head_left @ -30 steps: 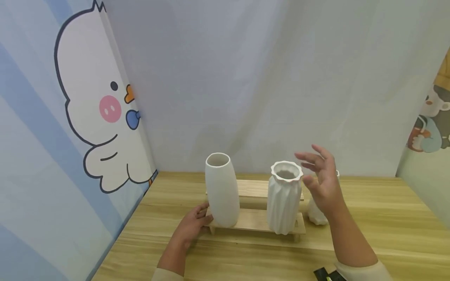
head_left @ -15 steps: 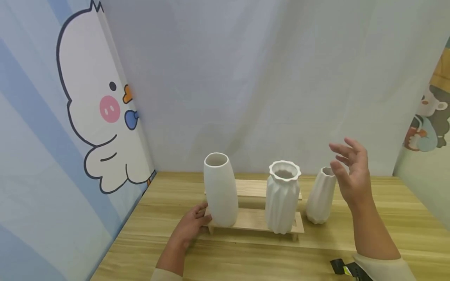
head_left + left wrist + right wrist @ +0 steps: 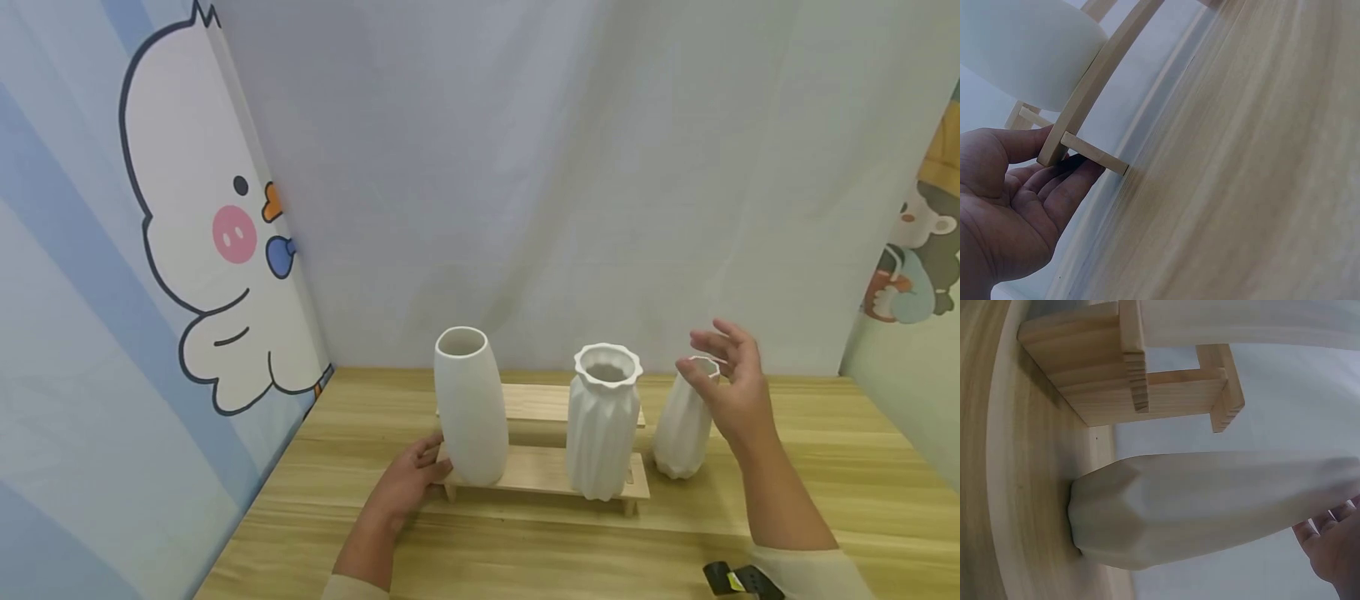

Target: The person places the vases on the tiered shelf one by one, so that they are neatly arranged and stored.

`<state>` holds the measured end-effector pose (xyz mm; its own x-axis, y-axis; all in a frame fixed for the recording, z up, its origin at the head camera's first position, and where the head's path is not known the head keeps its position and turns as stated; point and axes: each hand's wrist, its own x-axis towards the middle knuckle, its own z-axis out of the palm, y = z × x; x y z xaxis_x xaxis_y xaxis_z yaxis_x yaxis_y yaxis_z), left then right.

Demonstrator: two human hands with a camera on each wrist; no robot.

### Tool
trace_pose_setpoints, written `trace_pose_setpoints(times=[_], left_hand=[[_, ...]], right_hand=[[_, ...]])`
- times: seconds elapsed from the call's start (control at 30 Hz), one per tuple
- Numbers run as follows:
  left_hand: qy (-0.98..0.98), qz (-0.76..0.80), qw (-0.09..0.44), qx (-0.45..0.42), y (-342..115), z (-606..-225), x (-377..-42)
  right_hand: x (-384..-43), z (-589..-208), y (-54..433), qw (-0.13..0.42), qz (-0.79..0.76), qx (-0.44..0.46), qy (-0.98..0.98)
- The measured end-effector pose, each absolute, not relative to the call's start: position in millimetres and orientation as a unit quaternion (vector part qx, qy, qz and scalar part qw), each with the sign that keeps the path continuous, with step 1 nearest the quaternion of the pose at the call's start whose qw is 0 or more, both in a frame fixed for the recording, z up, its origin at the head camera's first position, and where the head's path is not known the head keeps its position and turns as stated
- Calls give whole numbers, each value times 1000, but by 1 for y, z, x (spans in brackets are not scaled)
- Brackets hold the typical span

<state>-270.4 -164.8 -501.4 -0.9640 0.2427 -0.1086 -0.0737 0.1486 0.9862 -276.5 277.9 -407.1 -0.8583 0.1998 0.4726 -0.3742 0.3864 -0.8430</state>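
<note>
A two-tier wooden stand [image 3: 536, 468] carries a tall smooth white vase [image 3: 472, 417] on the left and a pleated white vase [image 3: 602, 437] with a scalloped rim on the right, both upright on the lower tier. My left hand [image 3: 405, 482] grips the stand's left end; in the left wrist view the thumb lies over the board and the fingers sit beneath. Right of the stand, a faceted white vase [image 3: 678, 437] stands upright on the table. My right hand [image 3: 738, 400] is at its narrow top, fingers spread and loosely bent around the rim; whether they touch it is unclear.
The wooden table [image 3: 540, 558] runs back to a pale hanging cloth [image 3: 570, 183]. A cartoon-printed curtain [image 3: 187, 208] borders the left side, and another printed panel [image 3: 907, 275] the right. The stand's upper tier [image 3: 536, 404] lies behind the vases.
My right hand moved right, away from the pleated vase, then came down and slightly left to the top of the faceted vase. My left hand stays on the stand.
</note>
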Motion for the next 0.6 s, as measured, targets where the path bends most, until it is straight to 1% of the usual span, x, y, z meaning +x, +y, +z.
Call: trace_pose_setpoints(times=[0.17, 0.6], left_hand=[[747, 651, 123, 59, -165, -501, -270], [747, 651, 121, 59, -166, -502, -271]], right_hand=[[-279, -413, 275, 236, 553, 38, -798], [-283, -421, 267, 216, 559, -14, -800]])
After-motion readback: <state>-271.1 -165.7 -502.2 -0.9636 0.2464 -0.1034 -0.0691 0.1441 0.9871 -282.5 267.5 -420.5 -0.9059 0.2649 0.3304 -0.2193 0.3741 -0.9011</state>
